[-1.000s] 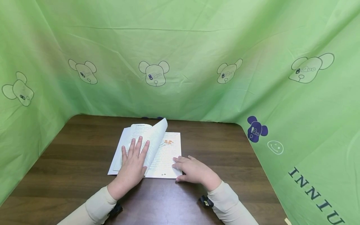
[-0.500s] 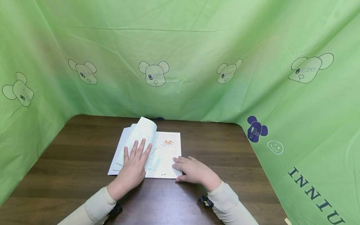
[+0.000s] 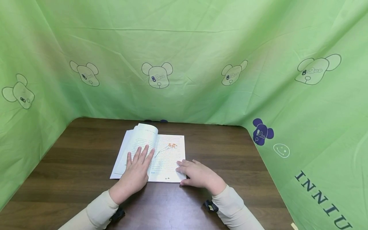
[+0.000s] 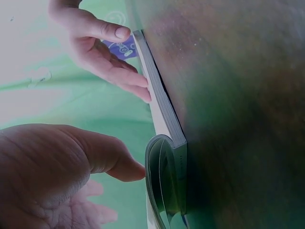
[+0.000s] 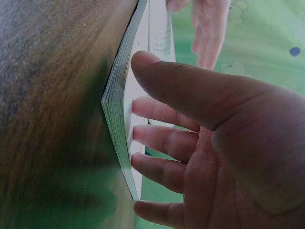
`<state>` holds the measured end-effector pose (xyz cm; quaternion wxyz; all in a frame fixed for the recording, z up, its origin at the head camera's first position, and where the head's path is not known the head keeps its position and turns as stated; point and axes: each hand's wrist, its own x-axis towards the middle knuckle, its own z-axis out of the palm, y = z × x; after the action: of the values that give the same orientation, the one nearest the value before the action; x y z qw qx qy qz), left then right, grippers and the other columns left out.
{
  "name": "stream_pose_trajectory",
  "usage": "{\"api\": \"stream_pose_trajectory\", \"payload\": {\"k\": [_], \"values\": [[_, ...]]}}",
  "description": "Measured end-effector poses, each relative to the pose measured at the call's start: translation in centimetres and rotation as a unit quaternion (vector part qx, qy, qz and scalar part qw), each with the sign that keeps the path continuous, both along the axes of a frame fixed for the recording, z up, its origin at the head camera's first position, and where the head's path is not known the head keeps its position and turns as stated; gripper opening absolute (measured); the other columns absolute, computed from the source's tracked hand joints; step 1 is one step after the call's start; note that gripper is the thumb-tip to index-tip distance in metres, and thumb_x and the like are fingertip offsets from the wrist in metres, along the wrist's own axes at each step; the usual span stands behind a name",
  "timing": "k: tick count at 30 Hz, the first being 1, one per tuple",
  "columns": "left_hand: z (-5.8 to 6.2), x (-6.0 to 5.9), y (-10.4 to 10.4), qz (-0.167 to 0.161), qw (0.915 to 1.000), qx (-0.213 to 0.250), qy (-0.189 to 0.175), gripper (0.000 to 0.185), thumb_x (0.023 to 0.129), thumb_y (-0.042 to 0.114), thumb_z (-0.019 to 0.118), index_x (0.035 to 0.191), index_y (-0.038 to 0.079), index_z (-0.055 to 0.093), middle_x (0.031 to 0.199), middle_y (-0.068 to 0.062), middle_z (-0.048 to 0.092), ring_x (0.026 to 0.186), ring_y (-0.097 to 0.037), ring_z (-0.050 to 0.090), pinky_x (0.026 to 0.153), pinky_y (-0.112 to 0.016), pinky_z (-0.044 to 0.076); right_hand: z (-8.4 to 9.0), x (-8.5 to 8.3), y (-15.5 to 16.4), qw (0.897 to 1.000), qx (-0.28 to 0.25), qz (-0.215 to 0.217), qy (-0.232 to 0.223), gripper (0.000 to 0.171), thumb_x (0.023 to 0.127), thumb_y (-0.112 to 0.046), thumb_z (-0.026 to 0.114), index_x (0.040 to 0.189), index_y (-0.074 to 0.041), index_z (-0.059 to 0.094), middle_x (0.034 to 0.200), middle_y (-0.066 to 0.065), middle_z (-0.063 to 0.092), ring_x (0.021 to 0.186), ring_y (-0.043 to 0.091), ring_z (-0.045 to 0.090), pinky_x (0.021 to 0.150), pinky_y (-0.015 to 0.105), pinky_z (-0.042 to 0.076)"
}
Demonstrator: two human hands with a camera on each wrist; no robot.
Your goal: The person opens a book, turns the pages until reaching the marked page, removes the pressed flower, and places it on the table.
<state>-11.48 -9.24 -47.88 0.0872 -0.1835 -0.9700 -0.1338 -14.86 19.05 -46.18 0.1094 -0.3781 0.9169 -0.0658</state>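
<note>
— The thin white paperback book (image 3: 161,153) with soft printed pages lies open near the middle of the dark brown wooden table (image 3: 230,150). How would it handle, you think?

— Light, I believe, and quite floppy. The pages are thin paper, so they can crease or tear if somebody pulls them roughly. The curled page (image 3: 145,134) on the left half is not flat; it arches up from the spine side.

— Where is best to take it?

— For one leaf, at the free outer edge or corner. For the whole book, by the stacked page edges, which the wrist views show clearly (image 5: 125,143).

— And the hands?

— The left hand (image 3: 136,167) lies flat on the left page with straight, spread fingers, pressing it down and gripping nothing. The right hand (image 3: 196,174) rests at the near right corner, fingers relaxed on the page, thumb at the edge; it holds nothing either.

— How does the book look?

— White pages with small printed lines, and a little orange flower drawing (image 3: 172,145) on the right page.
</note>
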Motion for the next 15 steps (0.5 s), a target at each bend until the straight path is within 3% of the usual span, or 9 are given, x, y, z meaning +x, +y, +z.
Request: {"api": "stream_pose_trajectory", "payload": {"k": [15], "values": [[0.27,0.14,-0.05,0.016,0.9979,-0.006,-0.063,0.065,0.088,0.003,0.063,0.151,0.001,0.046,0.163,-0.025,0.031,0.150,-0.050,0.026,0.113,-0.077,0.019,-0.05,-0.02,0.02,1.000,0.000,0.003,0.004,0.053,0.092,-0.039,0.075,0.137,-0.014,0.065,0.156,0.007,0.050,0.146,0.028,0.044,0.115,0.061,0.035]]}}
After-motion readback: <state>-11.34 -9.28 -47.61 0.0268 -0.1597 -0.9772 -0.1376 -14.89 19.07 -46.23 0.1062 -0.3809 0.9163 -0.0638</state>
